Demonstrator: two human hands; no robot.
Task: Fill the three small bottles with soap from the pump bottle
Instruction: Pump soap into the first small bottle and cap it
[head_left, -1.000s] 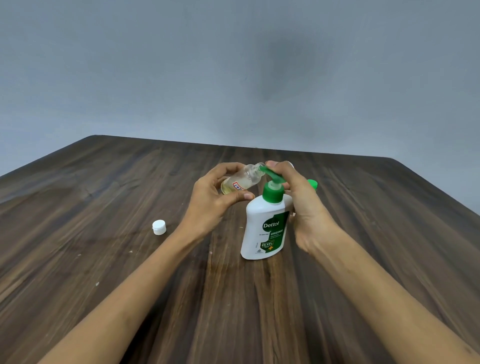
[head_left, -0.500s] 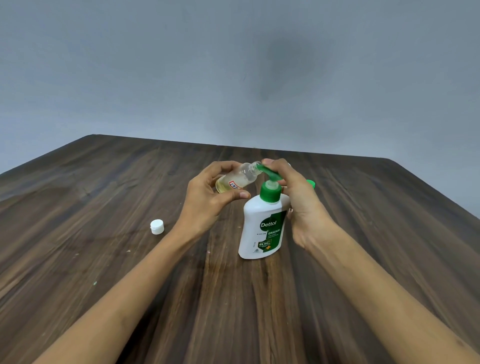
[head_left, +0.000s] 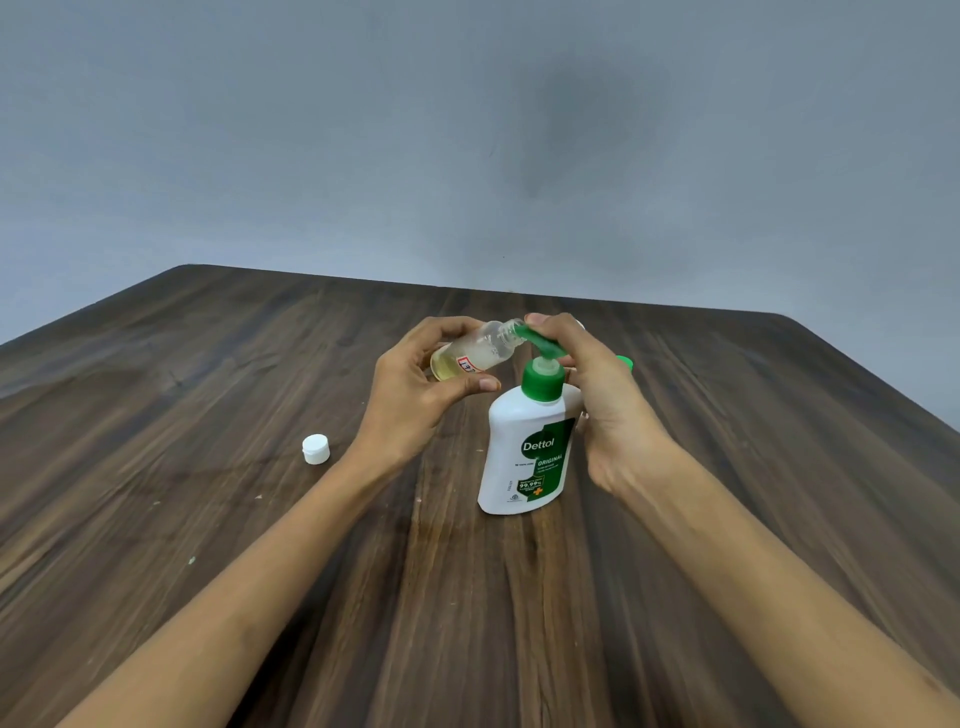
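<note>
Our left hand was clamped on a tilted small bottle, its mouth at the pump bottle's spout, while our right hand pressed the pump head, closed on it. Soap filled only the bottle's base, so we judged the filling early. A white cap lay on the bench to the left; we could not see the other bottles clearly.

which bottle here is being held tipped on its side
The small clear bottle in the left hand, tilted with its open neck at the green spout. The white pump bottle stands upright on the table.
</note>
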